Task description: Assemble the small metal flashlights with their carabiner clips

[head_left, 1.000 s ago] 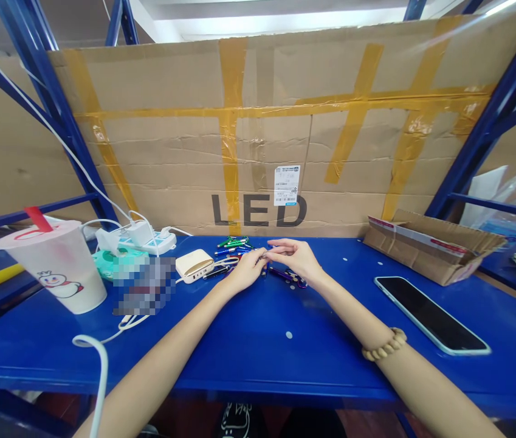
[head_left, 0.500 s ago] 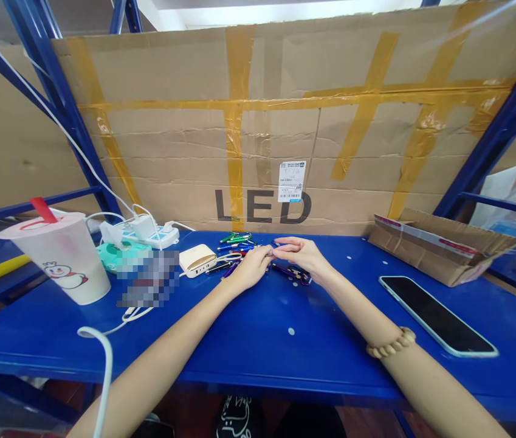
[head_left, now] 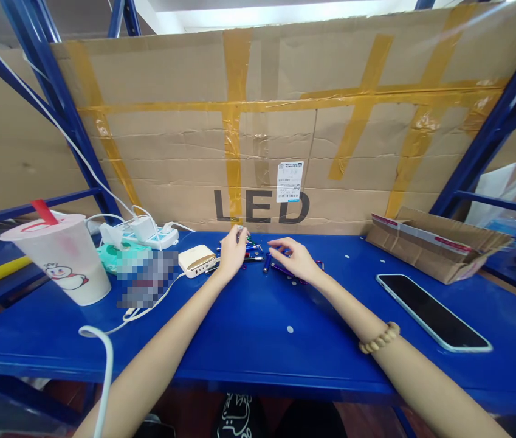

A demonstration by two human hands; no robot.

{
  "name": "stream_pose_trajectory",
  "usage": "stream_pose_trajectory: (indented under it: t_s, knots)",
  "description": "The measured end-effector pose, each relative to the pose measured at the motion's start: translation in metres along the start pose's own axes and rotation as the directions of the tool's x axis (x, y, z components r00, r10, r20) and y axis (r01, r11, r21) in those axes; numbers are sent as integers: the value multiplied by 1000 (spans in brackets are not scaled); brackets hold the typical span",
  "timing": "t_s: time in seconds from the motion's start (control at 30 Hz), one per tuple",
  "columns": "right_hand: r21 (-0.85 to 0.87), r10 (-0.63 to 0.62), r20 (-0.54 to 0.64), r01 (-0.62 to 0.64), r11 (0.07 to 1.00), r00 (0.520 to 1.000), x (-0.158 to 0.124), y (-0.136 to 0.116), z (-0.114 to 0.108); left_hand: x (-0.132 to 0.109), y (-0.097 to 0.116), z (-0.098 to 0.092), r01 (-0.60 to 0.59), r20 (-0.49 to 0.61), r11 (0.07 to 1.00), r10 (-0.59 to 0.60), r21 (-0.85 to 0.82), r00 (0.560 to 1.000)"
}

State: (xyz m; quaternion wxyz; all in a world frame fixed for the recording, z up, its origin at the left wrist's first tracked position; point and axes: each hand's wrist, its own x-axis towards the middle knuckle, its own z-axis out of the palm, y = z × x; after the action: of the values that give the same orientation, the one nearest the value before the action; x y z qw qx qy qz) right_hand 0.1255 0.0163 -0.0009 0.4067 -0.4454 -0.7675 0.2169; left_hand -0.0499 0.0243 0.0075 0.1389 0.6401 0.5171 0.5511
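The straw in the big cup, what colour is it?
The straw is red; it shows in the head view.

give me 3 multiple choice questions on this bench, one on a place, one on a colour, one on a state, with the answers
1. What lies right by the right hand?
a) pens
b) scissors
c) a tape roll

2. What colour is the straw in the plastic cup?
a) green
b) red
c) white

3. How does the smartphone lie?
a) face down
b) screen up and dark
c) screen up and lit

Answers:
1 a, the pens lie scattered on the blue table under and beside the fingers.
2 b, the straw shows red at the top of the cup.
3 b, its black screen faces up and shows nothing.
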Motion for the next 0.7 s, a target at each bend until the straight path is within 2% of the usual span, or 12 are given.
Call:
stream_pose_trajectory:
  t_s: [0.07, 0.1, 0.2, 0.3, 0.5, 0.7]
  knots:
    - [-256, -166, 103, 187, 948, 981, -3, 5, 5, 3, -2, -4, 83, -67, 996, -85, -25, 994]
    - [-324, -191, 173, 239, 915, 966, -5, 6, 8, 4, -3, -4, 118, -75, 992, -121, -45, 990]
    - [-396, -175, 320, 300, 868, 931, -7, 4, 18, 4, -5, -1, 187, -41, 974, -193, -126, 980]
    - [-410, -160, 388, 325, 852, 908, -6, 2, 26, 3, -3, 4, 216, -16, 957, -223, -194, 975]
    - [-420, -136, 399, 312, 852, 907, -5, 4, 31, 1, 0, 7, 225, 4, 949, -230, -220, 973]
    - [-437, -145, 334, 290, 851, 931, -1, 2, 23, 1, -3, 6, 212, 26, 955, -212, -206, 977]
